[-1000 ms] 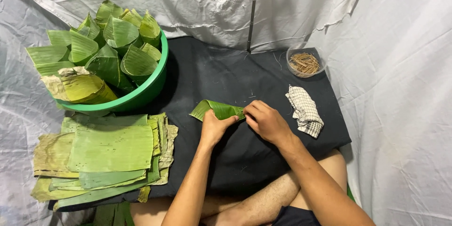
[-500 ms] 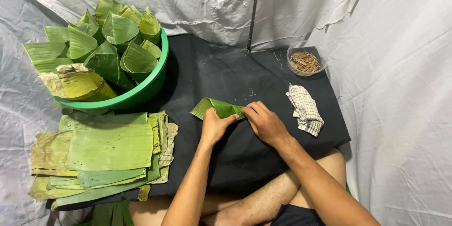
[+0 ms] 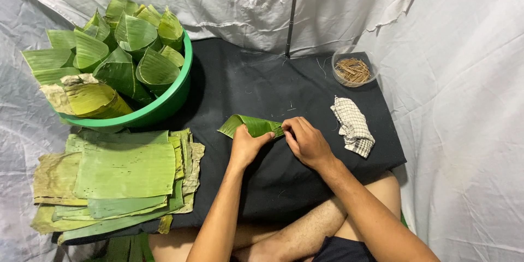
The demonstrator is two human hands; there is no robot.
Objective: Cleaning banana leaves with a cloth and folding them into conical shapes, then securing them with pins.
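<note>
A folded green banana leaf piece (image 3: 248,125) lies on the black cloth (image 3: 262,87) in front of me. My left hand (image 3: 246,145) presses on its near edge with the fingers curled over it. My right hand (image 3: 307,141) pinches the leaf's right end. Both hands meet at that end of the leaf, which hides the fold itself.
A green basin (image 3: 164,106) at the back left is full of folded leaf cones (image 3: 128,43). A stack of flat leaf sheets (image 3: 117,177) lies at the left. A checked rag (image 3: 353,126) and a clear bowl of small sticks (image 3: 353,69) sit at the right.
Both hands stay on the leaf piece; they have shifted only slightly while working its right end.
</note>
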